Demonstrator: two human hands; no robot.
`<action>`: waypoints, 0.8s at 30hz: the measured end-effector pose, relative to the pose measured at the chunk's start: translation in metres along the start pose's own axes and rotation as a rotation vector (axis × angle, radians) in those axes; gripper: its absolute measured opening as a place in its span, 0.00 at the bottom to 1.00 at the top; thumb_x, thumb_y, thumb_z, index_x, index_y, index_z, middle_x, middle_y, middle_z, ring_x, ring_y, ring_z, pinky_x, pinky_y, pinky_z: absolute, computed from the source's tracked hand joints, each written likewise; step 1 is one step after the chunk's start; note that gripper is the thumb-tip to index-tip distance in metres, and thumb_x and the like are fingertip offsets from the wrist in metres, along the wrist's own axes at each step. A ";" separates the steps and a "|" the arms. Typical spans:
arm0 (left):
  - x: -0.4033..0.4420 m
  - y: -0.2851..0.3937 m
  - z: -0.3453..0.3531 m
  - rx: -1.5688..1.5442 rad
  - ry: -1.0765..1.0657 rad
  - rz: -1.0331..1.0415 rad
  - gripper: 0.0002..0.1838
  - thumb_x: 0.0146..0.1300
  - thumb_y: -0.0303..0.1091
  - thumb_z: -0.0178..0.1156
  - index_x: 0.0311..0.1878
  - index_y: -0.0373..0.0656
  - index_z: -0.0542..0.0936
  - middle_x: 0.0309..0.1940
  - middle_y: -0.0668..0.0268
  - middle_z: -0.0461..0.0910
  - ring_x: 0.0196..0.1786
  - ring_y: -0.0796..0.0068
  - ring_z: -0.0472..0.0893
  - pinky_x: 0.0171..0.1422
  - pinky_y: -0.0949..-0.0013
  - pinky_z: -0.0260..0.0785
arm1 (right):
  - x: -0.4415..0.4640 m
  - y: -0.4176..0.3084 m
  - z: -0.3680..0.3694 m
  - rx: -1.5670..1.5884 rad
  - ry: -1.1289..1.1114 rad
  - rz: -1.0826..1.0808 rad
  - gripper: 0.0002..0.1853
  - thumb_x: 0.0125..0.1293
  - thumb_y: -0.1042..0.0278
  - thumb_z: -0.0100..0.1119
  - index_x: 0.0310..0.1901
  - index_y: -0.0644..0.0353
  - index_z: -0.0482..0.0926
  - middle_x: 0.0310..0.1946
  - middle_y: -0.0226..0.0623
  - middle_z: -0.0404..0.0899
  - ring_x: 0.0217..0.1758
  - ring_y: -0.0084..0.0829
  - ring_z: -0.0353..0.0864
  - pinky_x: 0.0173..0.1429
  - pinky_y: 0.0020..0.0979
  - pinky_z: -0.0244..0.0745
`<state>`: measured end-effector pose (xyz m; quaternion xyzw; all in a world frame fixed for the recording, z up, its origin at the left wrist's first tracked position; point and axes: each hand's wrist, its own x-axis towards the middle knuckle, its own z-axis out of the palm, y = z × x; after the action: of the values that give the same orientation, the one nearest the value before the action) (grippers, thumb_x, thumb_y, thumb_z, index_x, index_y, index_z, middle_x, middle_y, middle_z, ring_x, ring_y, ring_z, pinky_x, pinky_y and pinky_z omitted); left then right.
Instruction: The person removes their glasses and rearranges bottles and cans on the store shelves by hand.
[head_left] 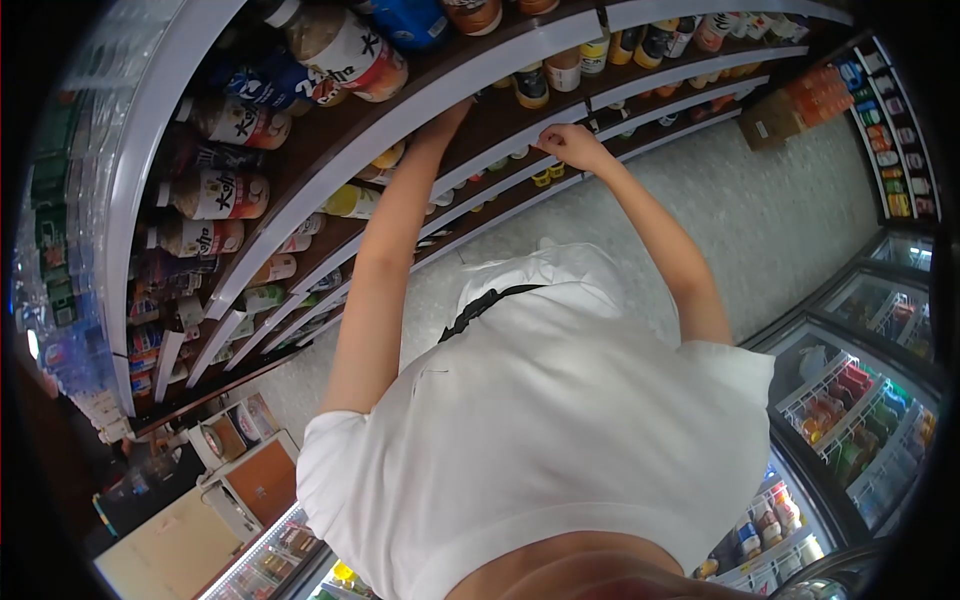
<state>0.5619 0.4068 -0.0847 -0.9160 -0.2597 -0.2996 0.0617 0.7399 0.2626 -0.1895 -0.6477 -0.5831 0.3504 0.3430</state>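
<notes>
L hand point(450, 122) in shelf point(500, 117), fingers hidden, can't tell grip. R hand point(572, 148) nr shelf's front, fingers curled; can't tell if tips meet. Dk btl point(531, 88), w/ yellowish band, on shelf, right of L hand; brownish btl point(562, 71) beside it.

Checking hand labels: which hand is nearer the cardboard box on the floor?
Right. The right hand is left of the cardboard box in the picture, in front of the shelves; the left hand is farther left, reaching into them.
</notes>
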 end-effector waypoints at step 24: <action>-0.077 -0.023 -0.068 0.207 -0.184 -0.288 0.22 0.58 0.45 0.59 0.47 0.36 0.76 0.42 0.48 0.77 0.46 0.47 0.75 0.50 0.52 0.67 | 0.094 -0.040 0.001 -0.391 0.413 0.184 0.35 0.43 0.40 0.67 0.41 0.65 0.75 0.35 0.47 0.79 0.39 0.44 0.81 0.41 0.41 0.77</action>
<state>0.4617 0.3743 -0.0752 -0.8816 -0.4220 -0.1922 0.0883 0.7258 0.3594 -0.1612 -0.8091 -0.4963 0.1220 0.2901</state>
